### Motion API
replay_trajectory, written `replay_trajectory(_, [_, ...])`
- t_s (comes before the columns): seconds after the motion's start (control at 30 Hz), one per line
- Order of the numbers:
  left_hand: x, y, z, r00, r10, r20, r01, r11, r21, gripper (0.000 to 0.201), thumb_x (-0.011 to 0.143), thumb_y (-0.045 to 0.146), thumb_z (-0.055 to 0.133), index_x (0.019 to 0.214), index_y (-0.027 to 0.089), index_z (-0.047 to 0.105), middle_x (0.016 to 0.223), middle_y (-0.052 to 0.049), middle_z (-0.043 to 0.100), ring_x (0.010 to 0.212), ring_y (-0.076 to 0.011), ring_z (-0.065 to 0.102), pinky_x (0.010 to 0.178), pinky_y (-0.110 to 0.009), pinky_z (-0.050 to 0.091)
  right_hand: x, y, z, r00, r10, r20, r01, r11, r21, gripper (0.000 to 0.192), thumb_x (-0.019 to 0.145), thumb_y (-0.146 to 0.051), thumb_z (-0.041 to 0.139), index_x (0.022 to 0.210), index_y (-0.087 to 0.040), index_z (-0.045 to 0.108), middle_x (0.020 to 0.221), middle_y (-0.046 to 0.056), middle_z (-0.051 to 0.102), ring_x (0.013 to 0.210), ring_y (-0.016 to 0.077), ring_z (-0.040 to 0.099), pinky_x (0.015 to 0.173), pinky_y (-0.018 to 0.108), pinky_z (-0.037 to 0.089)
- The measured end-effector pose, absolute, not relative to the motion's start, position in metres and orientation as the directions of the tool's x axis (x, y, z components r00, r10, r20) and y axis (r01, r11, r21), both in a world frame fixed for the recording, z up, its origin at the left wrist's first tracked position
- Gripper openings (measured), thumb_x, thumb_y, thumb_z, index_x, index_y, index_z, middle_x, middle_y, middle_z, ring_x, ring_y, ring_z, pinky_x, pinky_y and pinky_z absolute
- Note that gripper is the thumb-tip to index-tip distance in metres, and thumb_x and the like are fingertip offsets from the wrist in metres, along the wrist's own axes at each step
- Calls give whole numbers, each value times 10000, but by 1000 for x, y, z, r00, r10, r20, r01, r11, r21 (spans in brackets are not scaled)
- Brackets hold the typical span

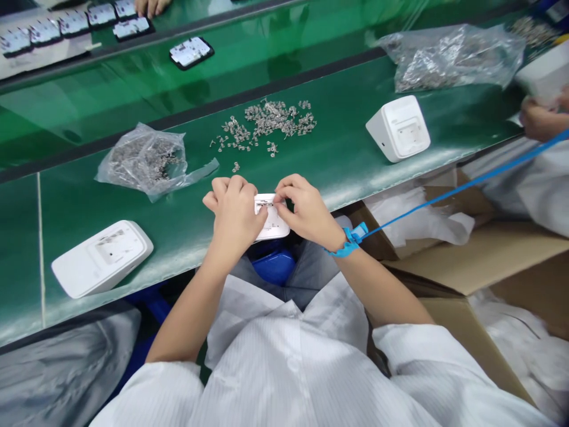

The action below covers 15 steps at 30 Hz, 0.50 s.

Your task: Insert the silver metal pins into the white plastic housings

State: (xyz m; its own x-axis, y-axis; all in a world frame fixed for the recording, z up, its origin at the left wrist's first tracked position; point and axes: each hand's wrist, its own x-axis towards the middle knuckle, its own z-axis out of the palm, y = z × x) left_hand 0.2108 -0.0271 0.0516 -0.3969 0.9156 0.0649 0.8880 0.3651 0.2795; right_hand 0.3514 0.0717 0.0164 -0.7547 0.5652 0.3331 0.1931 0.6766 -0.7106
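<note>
Fingertips of the left hand (235, 209) and right hand (303, 209) are pinching a white plastic housing (272, 220) at the green mat's (338, 160) near edge, seating a small metal clip while many loose clips (267, 123) beyond the housing are waiting.

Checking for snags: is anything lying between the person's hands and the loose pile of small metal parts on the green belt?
Nothing visible blocks it. Both the left hand and right hand hold the white casing; only one stray metal part lies on the bare belt before the pile.

2 plastic bags (149, 160), cardboard box (484, 261)
</note>
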Motion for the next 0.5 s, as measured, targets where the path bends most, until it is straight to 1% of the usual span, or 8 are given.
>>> replay_trajectory(0.07, [211, -27, 51, -396, 916, 70, 889, 363, 279, 118, 876, 271, 684, 961, 190, 677, 1166, -124, 621, 1232, -368, 432, 941, -518, 345, 351, 72, 13, -742, 598, 303, 217, 642, -736, 126, 836, -90, 560, 828, -195, 630, 1029, 95, 641, 1009, 236, 605, 922, 408, 500])
replay_trajectory(0.27, [212, -27, 51, -383, 921, 70, 898, 353, 263, 152, 882, 304, 676, 974, 183, 670, 1130, -132, 639, 1213, -384, 452, 900, -529, 350, 348, 71, 13, -706, 681, 196, 264, 510, -819, 97, 851, -138, 582, 805, -201, 639, 979, 75, 650, 958, 215, 606, 864, 380, 501])
replay_trajectory(0.5, [213, -27, 52, -381, 922, 62, 899, 354, 258, 132, 889, 297, 665, 967, 190, 666, 1121, -127, 648, 1190, -376, 465, 890, -535, 346, 343, 62, 5, -598, 786, 155, 319, 411, -854, 81, 839, -151, 609, 797, -204, 653, 969, 73, 643, 1008, 232, 610, 929, 425, 492])
